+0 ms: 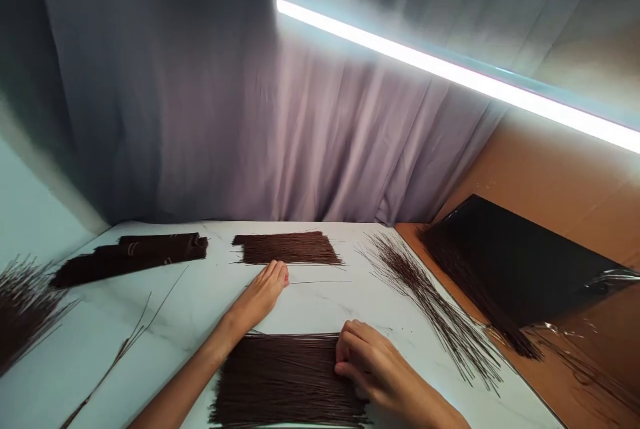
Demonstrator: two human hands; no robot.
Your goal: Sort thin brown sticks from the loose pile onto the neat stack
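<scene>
At lower centre of the frame, right hand (373, 362) curled with fingertips pressing the near sheet of brown sticks (285, 379), left hand (263, 292) flat and empty just below the far sheet (287, 249); best kept level, edges squared

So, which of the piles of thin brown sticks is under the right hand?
The flat, aligned pile nearest the camera: the right hand rests on its right end. The far pile lies beyond the left hand; the loose sticks fan out rightward.
</scene>
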